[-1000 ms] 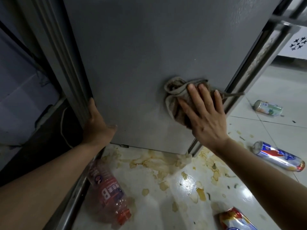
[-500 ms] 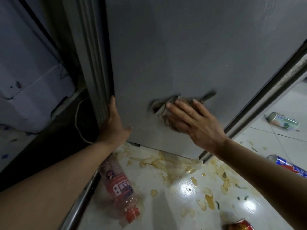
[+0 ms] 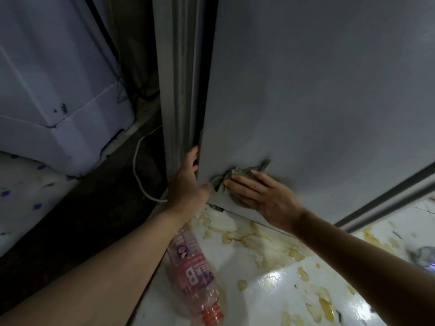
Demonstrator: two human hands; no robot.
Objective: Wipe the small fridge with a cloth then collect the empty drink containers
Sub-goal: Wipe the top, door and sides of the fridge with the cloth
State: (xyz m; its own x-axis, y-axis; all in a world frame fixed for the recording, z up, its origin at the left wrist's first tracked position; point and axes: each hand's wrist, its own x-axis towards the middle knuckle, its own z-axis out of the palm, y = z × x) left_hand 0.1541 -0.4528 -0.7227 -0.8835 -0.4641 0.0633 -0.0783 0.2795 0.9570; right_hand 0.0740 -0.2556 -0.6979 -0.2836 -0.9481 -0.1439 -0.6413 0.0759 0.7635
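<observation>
Cloth point(image 3: 237, 176) is sitting bunched low on the grey fridge point(image 3: 317, 102) side panel, near its bottom left corner, w/ the right hand point(image 3: 261, 196) pressing it flat, fingers straight and close together. Left hand point(image 3: 188, 182) is bracing the fridge's left edge just beside it, fingers curling round the corner, thumb on the panel. Below, an empty plastic bottle point(image 3: 195, 276) is lying on the stained white floor point(image 3: 270, 290), cap end toward the camera.
</observation>
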